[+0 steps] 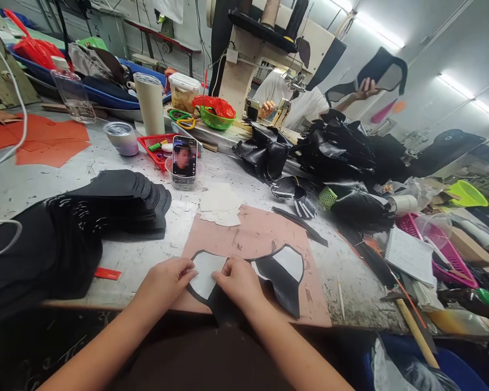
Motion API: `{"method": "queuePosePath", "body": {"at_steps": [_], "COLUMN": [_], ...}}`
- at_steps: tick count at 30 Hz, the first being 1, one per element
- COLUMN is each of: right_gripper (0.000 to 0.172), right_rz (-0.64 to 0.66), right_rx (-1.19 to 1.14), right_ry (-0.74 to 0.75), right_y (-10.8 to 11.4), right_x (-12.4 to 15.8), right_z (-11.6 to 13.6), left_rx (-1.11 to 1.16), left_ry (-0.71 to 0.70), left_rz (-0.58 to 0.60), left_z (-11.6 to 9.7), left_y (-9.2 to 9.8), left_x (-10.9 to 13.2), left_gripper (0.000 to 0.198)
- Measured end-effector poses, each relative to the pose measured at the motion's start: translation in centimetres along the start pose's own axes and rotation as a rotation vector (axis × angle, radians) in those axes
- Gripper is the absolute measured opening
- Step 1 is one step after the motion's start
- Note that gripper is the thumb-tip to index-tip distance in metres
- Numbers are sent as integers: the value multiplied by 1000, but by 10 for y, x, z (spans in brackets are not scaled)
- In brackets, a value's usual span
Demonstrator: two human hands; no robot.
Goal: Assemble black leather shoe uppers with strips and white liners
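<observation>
A black leather shoe-upper piece (285, 290) lies on a pink board (264, 222) at the table's front edge. On its left end is a white backing patch (207, 271) with a dark rim showing around it, and a similar white patch (290, 262) covers part of its right end. My left hand (168, 279) pinches the left edge of the left patch. With thumb and fingertips together, my right hand (239, 278) grips that patch's right side. Black material hangs down between my wrists, partly hidden by my right hand.
Stacked black cut pieces (126, 203) lie to the left. Loose white patches (220, 203) sit behind the board, near a propped phone (185, 157). A hammer (415, 331) and notebook (409, 255) are at right. Beyond the sewing machine (240, 70), a person holds up a black piece.
</observation>
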State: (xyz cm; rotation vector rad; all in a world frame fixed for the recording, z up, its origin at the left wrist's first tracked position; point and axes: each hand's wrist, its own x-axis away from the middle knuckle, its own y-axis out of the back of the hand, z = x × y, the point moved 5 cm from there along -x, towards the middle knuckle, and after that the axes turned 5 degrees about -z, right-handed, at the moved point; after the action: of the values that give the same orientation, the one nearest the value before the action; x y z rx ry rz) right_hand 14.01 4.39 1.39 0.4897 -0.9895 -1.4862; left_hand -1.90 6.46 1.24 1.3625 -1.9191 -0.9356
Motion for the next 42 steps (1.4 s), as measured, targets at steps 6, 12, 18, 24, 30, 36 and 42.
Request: {"method": "queuePosePath", "body": {"at_steps": [6, 12, 18, 24, 30, 36, 42], "right_gripper": [22, 28, 22, 15, 16, 16, 22], "right_rz": [-116, -163, -179, -157, -197, -129, -19], "right_rx": [30, -12, -110, 15, 239, 266, 302], "right_ry": [127, 156, 171, 209, 345, 353, 426], "right_y": [1, -1, 3, 0, -2, 1, 6], "right_x": [3, 6, 5, 7, 11, 10, 17], "right_z": [-2, -6, -9, -7, 1, 2, 2], "left_rx": [-195, -118, -69, -216, -527, -589, -460], "left_ry": [-126, -327, -379, -451, -606, -626, -634], "left_rz": [-60, -145, -52, -64, -69, 1, 90], "left_z": [1, 7, 13, -4, -44, -46, -40], "left_y": [2, 2, 6, 14, -4, -9, -6], "left_x": [1, -5, -13, -13, -13, -11, -5], "left_gripper": [22, 15, 14, 12, 16, 36, 70]}}
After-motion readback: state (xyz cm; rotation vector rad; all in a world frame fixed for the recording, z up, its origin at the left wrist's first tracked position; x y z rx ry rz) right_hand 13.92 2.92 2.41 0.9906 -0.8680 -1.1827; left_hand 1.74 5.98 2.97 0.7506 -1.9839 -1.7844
